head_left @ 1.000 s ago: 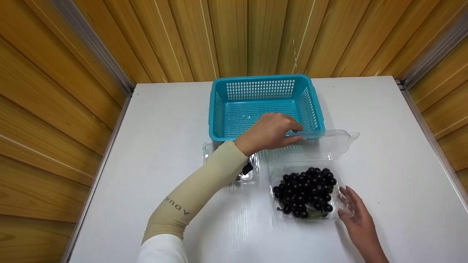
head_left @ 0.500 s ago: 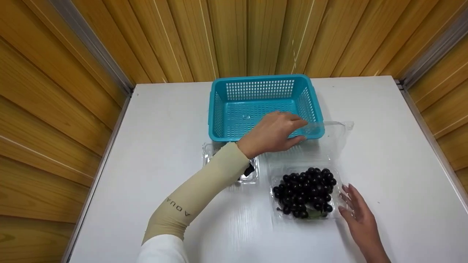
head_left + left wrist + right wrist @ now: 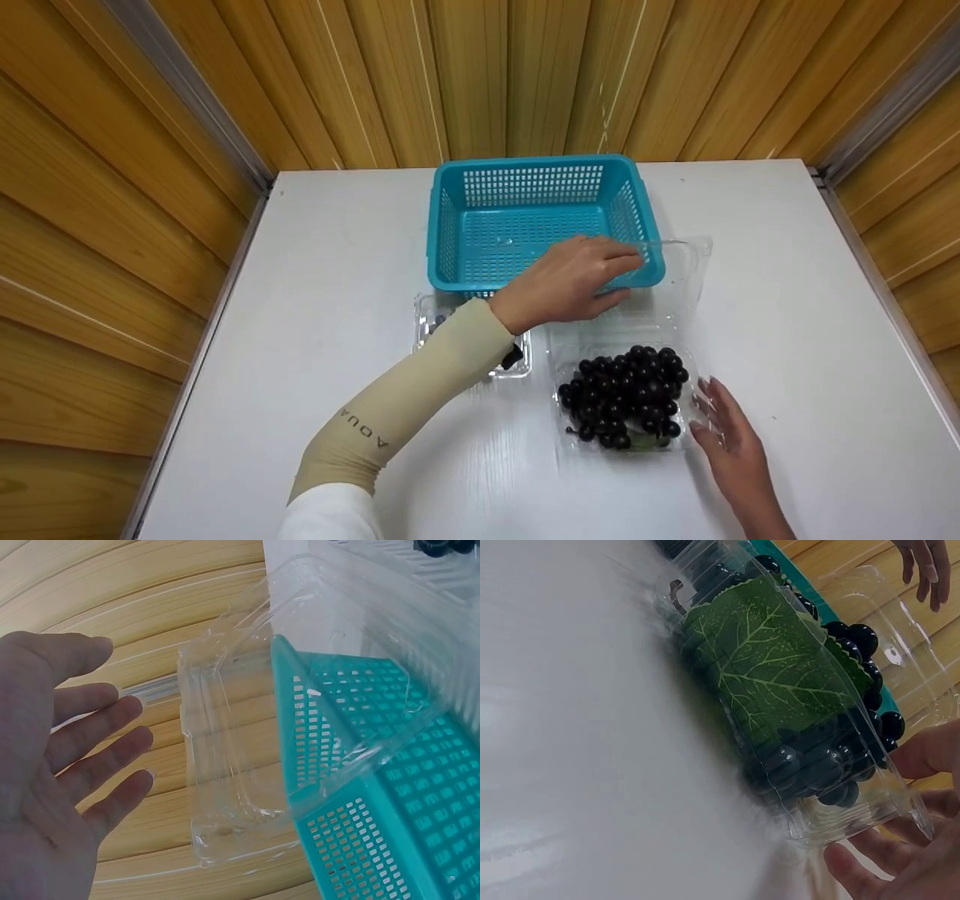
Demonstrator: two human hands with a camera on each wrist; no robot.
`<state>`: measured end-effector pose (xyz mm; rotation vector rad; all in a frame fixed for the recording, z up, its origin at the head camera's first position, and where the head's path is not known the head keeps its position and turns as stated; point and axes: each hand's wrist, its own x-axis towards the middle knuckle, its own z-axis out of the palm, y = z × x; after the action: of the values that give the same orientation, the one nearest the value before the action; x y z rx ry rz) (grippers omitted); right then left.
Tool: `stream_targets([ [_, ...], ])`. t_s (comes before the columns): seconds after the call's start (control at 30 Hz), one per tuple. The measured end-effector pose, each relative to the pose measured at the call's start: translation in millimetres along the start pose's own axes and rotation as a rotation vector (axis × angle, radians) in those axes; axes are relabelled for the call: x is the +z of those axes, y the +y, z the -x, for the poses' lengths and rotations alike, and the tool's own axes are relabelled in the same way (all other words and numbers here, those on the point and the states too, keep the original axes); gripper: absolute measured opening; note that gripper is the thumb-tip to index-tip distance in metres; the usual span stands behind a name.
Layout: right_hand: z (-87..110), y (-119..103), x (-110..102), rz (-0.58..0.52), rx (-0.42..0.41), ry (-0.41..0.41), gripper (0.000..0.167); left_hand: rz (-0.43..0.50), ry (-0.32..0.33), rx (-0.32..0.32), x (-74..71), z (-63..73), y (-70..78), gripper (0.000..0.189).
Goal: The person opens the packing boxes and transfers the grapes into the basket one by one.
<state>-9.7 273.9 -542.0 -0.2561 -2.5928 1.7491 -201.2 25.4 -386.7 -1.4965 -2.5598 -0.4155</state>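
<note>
A clear plastic clamshell box [image 3: 568, 442] holds a bunch of dark grapes [image 3: 626, 394]. Its lid [image 3: 679, 281] stands raised at the back, tilted over the basket's front right corner. My left hand [image 3: 581, 279] is beside the lid's left edge; in the left wrist view its fingers [image 3: 112, 757] are spread, with a gap to the lid. At the box's right end is my right hand [image 3: 736, 450], its loosely bent fingers and thumb lying along the end wall. A green leaf [image 3: 772, 660] shows through the box's near side in the right wrist view.
A teal mesh basket [image 3: 450, 225] stands behind the box at the back of the white table [image 3: 330, 300]. Another clear plastic box [image 3: 525, 364] sits in front of it, partly hidden by my left forearm. Wood-pattern panels [image 3: 480, 82] enclose the table's back and sides.
The lid has swung further up and back. My left hand has shifted slightly right and its fingers have come off the lid's edge. The right hand has stayed at the box's end.
</note>
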Motion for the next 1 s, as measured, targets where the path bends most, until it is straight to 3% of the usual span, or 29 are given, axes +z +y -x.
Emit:
stream_targets([
  [0.47,-3.6,-1.9,0.9,0.044,0.034,-0.017,0.067,0.011,-0.078,0.032,13.3,1.4,8.5,0.04],
  [0.7,-2.5,4.7,4.1,-0.03,0.028,-0.002,0.07,0.007,-0.178,0.05,22.5,5.7,15.3,0.044],
  [1.0,-1.5,8.9,6.9,-0.043,-0.027,0.0,0.07,-0.012,-0.275,0.059,32.5,8.1,21.2,0.046],
])
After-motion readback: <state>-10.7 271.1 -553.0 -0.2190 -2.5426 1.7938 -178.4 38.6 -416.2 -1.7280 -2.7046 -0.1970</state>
